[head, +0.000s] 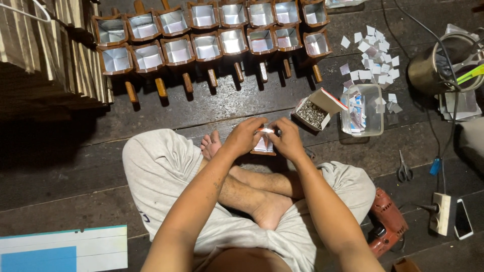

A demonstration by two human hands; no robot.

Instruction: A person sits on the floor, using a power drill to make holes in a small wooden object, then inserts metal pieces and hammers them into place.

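Both hands, left hand and right hand, pinch closed on the small foil-lined wooden scoop above the crossed legs; best done with thumbs pressing the lining flat, I judge; box of tacks just beside.

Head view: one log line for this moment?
left hand: on small lined box | right hand: on same box | near: open carton of tacks | rows of finished boxes ahead

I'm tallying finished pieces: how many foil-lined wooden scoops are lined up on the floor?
16: eight in the back row, eight in the front row. The left hand and right hand hold another piece; more may lie beyond the top edge.
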